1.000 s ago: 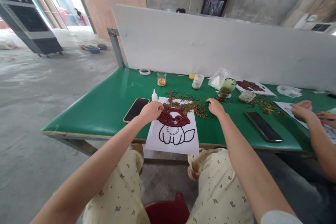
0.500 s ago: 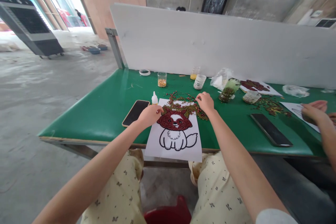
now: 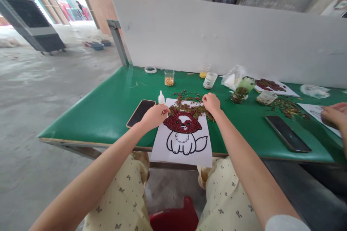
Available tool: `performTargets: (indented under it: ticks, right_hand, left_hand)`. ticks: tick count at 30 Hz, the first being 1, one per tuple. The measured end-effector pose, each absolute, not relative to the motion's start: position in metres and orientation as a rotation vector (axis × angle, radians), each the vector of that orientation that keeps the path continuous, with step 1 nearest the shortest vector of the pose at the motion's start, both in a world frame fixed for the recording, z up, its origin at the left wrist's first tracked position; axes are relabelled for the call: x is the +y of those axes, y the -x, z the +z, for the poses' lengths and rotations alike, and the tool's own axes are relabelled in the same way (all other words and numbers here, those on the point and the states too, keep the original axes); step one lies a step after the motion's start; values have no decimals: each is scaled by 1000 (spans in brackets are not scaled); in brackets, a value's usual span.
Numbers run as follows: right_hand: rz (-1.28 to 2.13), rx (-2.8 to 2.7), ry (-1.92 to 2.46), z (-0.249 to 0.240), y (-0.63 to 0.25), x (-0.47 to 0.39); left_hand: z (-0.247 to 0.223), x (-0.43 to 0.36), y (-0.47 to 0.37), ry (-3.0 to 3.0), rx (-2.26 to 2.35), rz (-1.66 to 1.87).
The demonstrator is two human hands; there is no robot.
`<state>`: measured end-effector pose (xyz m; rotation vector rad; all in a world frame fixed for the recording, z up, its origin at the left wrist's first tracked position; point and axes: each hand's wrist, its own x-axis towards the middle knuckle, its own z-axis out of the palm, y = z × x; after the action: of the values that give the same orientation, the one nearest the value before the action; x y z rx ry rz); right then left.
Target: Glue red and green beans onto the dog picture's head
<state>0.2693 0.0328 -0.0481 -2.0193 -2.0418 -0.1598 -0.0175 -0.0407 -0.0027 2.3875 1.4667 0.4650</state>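
A white sheet of paper (image 3: 159,149) lies in front of me, its near edge over the table's edge. On it is a fox-like animal drawing (image 3: 182,127); its head is covered with dark red beans and its ears with green ones, while the body is bare outline. My left hand (image 3: 155,116) is closed in a pinch at the sheet's upper left, beside an ear. Near the upper right corner, my right hand (image 3: 211,103) pinches among loose green and red beans (image 3: 193,107). What either set of fingertips holds is too small to see. A white glue bottle (image 3: 161,98) stands behind my left hand.
On the green table (image 3: 94,115) lie a phone (image 3: 141,112) at left and another phone (image 3: 287,133) at right. Behind stand a cup of corn kernels (image 3: 169,78), a white cup (image 3: 210,80) and a tipped green jar (image 3: 243,89). Another person's hand (image 3: 334,113) is at far right.
The view has tilted down slightly and shifted left. My right hand has moved a little left toward the loose beans; my left hand stays pinched beside the ear.
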Motion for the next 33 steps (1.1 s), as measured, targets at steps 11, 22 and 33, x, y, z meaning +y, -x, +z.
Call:
performTargets:
  ticks: [11,22,33]
  right_hand:
    - [-119,-1998,2057,-46,-268,34]
    - [-128,-2056,2025,-46,-263,37]
    - [152,-2374,1493,-10,-225,-12]
  left_hand:
    - [-8,-38,18,-2404,1465,416]
    - [-10,-36,19,-2403,1448,405]
    - [-4,-42,20,-2387,1457,408]
